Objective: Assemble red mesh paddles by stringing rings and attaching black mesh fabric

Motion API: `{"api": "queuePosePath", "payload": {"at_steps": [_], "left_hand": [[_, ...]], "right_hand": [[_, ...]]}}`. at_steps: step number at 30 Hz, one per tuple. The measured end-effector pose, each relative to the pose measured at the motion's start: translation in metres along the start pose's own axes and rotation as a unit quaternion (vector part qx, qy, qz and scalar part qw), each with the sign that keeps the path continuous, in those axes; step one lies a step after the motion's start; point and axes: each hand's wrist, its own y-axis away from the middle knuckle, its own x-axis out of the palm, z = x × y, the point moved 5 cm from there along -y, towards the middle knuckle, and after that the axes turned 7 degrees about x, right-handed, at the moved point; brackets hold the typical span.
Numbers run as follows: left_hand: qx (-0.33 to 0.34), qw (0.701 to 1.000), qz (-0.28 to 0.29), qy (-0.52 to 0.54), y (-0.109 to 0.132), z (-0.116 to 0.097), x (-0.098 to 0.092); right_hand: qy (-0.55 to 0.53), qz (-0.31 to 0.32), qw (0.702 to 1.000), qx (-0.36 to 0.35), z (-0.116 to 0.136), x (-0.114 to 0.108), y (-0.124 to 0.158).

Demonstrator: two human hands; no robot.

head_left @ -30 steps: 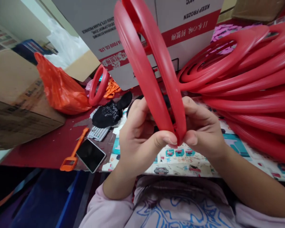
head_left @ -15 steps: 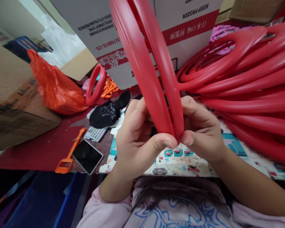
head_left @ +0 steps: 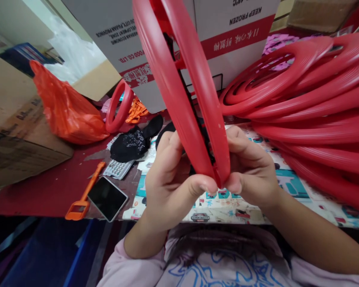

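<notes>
Between my hands stands a red plastic ring (head_left: 164, 75), upright and seen edge-on, made of two curved halves with a gap between them. Dark parts show inside the gap. My left hand (head_left: 173, 179) grips its lower left side, thumb near the bottom edge. On the lower right side, my right hand (head_left: 251, 167) pinches the same ring with thumb and fingers. The two halves meet near my thumbs and stand apart higher up. To the right lies a large pile of red rings (head_left: 317, 111).
A white carton (head_left: 239, 52) stands behind. On the left are an orange bag (head_left: 74, 115), a small red ring (head_left: 119, 107), black cloth (head_left: 130, 143), a calculator (head_left: 118, 168), a phone (head_left: 107, 198), an orange plastic piece (head_left: 79, 209) and a brown box (head_left: 18, 131).
The gap between the ring's halves looks wider, and dark parts now show within it. Both hands keep their hold, with the ring's lower end slightly lower in view.
</notes>
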Motion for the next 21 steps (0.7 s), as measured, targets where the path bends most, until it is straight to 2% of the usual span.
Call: {"api": "queuePosePath", "payload": {"at_steps": [10, 16, 21], "left_hand": [[-0.004, 1.000, 0.012, 0.004, 0.0000, 0.0027, 0.0035], [0.007, 1.000, 0.003, 0.005, -0.0019, 0.0027, 0.0023], [0.013, 1.000, 0.016, -0.011, -0.0056, 0.0025, 0.0061]], "right_hand": [[0.002, -0.007, 1.000, 0.000, -0.0055, -0.0035, -0.0004], [0.044, -0.007, 0.999, -0.023, -0.0003, -0.0020, 0.0013], [0.050, -0.035, 0.998, -0.002, -0.0034, -0.0062, 0.0040]]}}
